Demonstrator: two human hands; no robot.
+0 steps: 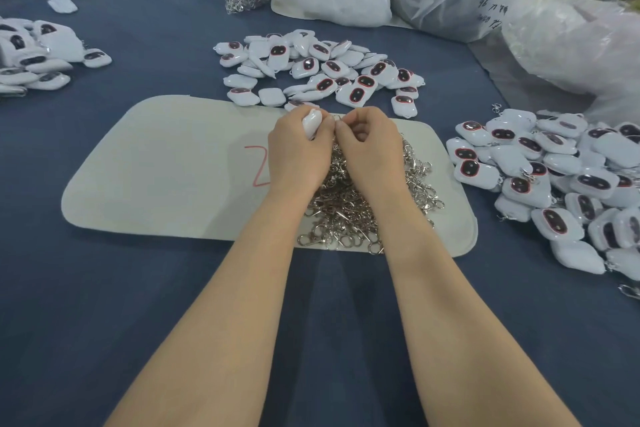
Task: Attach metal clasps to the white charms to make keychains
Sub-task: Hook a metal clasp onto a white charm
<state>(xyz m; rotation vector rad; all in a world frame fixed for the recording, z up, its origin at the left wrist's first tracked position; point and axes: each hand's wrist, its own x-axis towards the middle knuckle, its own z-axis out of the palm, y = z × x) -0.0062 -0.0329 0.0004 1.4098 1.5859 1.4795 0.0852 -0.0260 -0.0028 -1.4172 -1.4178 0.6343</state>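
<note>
A white charm (311, 123) sits gripped in the left hand (298, 152); the right hand (370, 149) pinches a metal clasp (337, 120) beside it, above the clasp heap (363, 204) on the mat (166, 170).

One white charm (312, 123), glossy and rounded, is held tilted on edge in the curled fingers of the left hand (298, 152). A metal clasp (337, 118) (mostly hidden by fingertips) is pinched just beside it by the right hand (370, 149). Directly beneath the grip, and nearer the person, a heap of loose silver clasps (360, 208) is spread. Just beyond the grip a pile of charms (322, 69) is scattered, many turned up to show a dark oval ringed in red. Well to the right of the grip a second pile (554, 180) is heaped, some charms there seen with clasps attached.
</note>
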